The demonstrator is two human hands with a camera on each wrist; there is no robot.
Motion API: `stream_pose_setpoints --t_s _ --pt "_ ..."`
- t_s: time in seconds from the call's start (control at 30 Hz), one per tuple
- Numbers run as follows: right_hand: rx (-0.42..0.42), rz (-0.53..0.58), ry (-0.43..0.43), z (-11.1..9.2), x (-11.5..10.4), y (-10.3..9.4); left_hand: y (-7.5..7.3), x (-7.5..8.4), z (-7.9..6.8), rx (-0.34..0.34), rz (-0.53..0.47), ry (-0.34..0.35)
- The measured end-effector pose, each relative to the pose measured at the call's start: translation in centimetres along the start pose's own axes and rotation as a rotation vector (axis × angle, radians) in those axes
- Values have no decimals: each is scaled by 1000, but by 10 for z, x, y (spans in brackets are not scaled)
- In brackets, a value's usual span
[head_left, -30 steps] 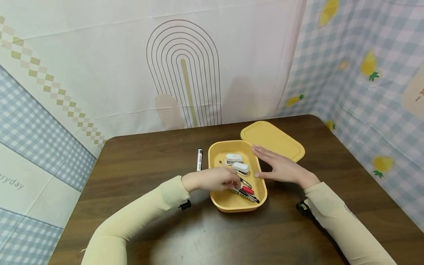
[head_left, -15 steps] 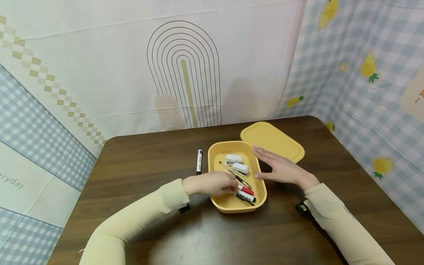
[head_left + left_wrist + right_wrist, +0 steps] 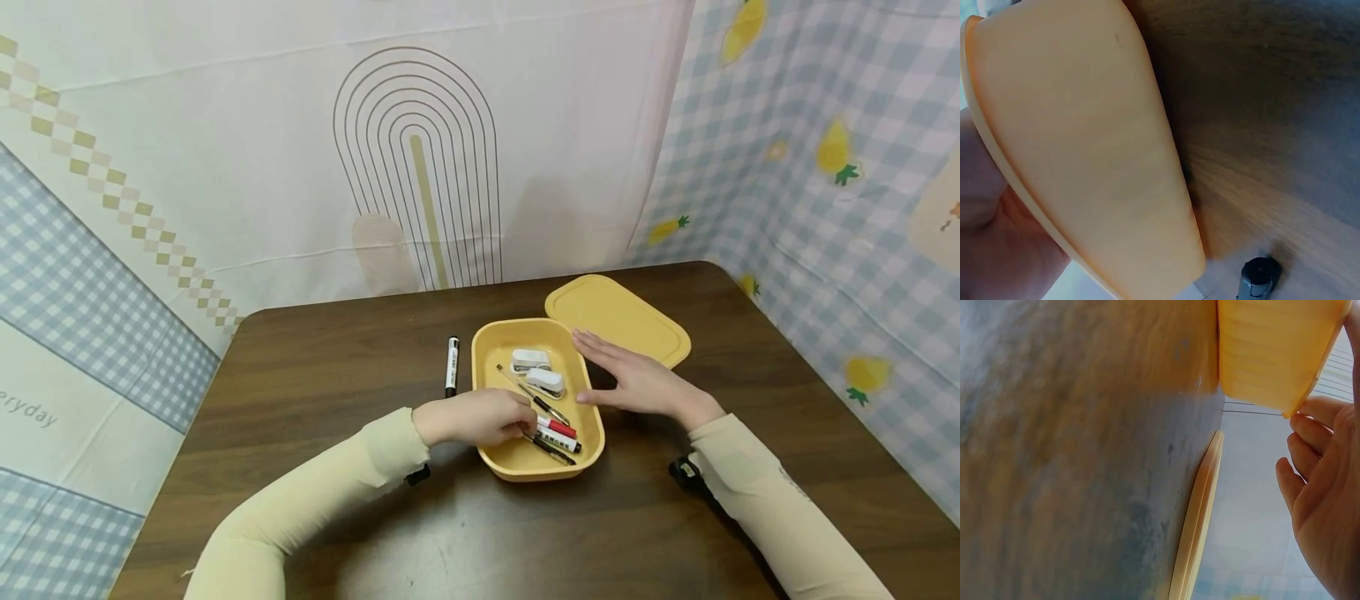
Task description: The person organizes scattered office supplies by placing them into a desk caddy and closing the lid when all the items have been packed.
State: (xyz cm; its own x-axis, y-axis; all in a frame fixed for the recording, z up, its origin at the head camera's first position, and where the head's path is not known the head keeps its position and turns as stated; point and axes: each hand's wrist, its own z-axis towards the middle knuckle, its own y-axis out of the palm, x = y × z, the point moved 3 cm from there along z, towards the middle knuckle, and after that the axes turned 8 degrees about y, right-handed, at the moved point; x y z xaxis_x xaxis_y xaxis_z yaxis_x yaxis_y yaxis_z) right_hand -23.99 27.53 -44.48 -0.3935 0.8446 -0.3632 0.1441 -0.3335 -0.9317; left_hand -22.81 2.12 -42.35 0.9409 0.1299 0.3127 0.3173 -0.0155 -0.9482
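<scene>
A yellow box [image 3: 489, 333] stands at mid-table with two white staplers [image 3: 531, 358] near its far end. My left hand [image 3: 487, 415] reaches over its left rim, and the curled fingers are at the left end of a black-capped white marker [image 3: 558, 441], seemingly pinching it; the fingertips are hidden. Beside that marker lie a red-capped marker [image 3: 561, 428] and a black pen [image 3: 553, 451], and a second pen [image 3: 551, 410] lies nearer the staplers. My right hand [image 3: 637, 379] rests against the right rim with its fingers straight. In the left wrist view, the box wall [image 3: 1085, 137] hides the contents.
Left of the box another black-and-white marker [image 3: 452, 367] lies on the dark wooden table [image 3: 330, 358]. The yellow lid [image 3: 622, 317] lies flat behind the box, to its right. A patterned cloth [image 3: 285, 167] hangs behind the table.
The pen and markers under my left hand have spread out and turned slightly, and the white marker's lettering now shows. My left hand has pulled back slightly leftward. The right hand stays at the rim.
</scene>
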Motion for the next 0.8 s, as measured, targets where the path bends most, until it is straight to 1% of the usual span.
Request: stream_pose_setpoints --t_s 0.27,0.47,0.8 --pt "1 9 7 0 -1 -2 4 -2 0 -1 29 -14" --pt "1 14 8 0 -1 -1 5 -2 0 2 27 -19" --pt "0 21 13 0 0 -1 5 -1 1 17 49 8"
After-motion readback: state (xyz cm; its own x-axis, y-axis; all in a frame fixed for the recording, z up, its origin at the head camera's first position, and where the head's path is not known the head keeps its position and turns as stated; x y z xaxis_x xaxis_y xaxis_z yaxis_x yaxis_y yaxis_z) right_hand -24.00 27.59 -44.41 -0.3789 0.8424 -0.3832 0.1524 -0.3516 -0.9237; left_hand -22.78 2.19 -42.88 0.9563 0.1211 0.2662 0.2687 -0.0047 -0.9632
